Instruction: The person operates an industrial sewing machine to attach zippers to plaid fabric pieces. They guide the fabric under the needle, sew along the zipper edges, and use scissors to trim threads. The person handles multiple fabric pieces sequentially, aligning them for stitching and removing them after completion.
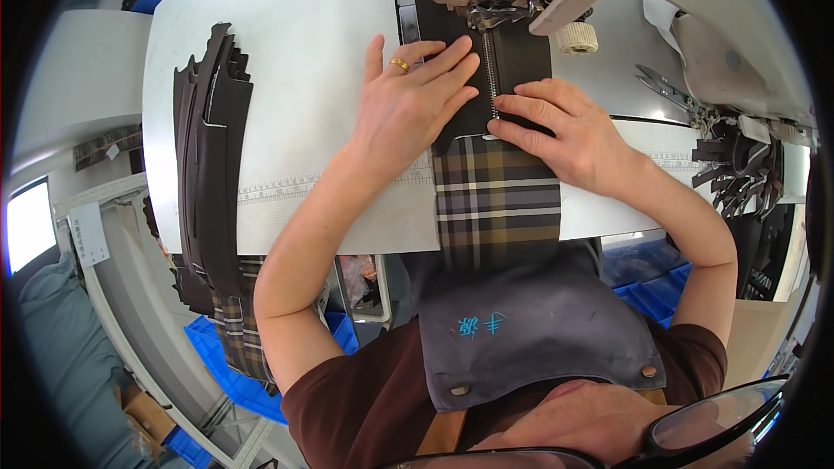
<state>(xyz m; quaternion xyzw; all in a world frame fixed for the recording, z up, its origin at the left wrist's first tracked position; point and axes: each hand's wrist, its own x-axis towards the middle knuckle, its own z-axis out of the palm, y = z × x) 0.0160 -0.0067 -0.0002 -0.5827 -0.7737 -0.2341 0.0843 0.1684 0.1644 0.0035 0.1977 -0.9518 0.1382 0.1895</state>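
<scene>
A dark brown panel [526, 48] with a metal zipper [489, 65] running down its middle lies under the presser foot [486, 17] of a sewing machine. Plaid fabric [497, 191] extends from the panel's near end over the table edge toward my lap. My left hand [413, 95] lies on the panel left of the zipper, its fingers stretched and apart, a gold ring on one. From the other side, my right hand [565, 126] rests with extended fingers on the panel, the fingertips at the zipper's near part. Neither hand grips anything visibly. The needle's tip is hard to make out.
A stack of dark brown pieces [208, 139] with plaid parts hangs over the table's left edge. Scissors [665, 87] lie at the right, near a bunch of dark strips [743, 165]. A ruler scale [287, 188] crosses the white table. Blue bins [230, 365] stand below.
</scene>
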